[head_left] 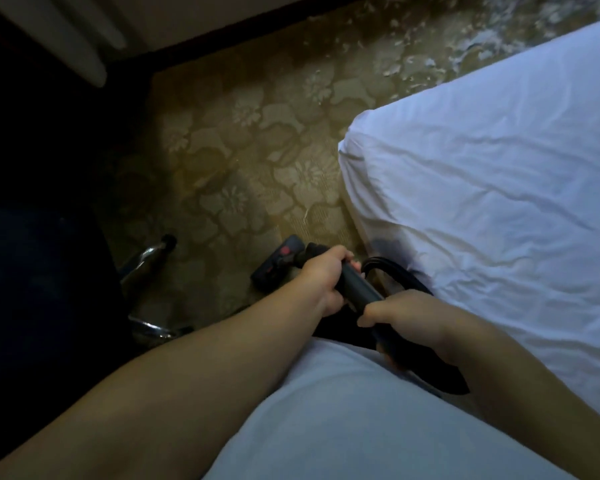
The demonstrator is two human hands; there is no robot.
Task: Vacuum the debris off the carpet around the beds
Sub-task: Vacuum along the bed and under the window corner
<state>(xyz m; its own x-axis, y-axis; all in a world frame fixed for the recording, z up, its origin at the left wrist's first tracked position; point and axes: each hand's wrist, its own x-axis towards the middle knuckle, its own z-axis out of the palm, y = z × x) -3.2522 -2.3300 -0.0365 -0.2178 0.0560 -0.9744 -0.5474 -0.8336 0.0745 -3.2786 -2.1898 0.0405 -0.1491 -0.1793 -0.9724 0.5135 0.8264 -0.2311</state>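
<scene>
Left hand (pixel 323 275), right hand (pixel 400 315) grip wand (pixel 355 289); floor head (pixel 274 263) dim, part-hidden.

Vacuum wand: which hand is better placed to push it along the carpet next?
Probably the left hand: it grips the wand farther forward, nearer the floor head; the right hand holds the rear end, beside the bed.

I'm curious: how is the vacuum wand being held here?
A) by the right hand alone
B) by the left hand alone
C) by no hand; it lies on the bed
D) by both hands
D: the left hand and the right hand both grip the dark wand, the left one further forward.
</scene>
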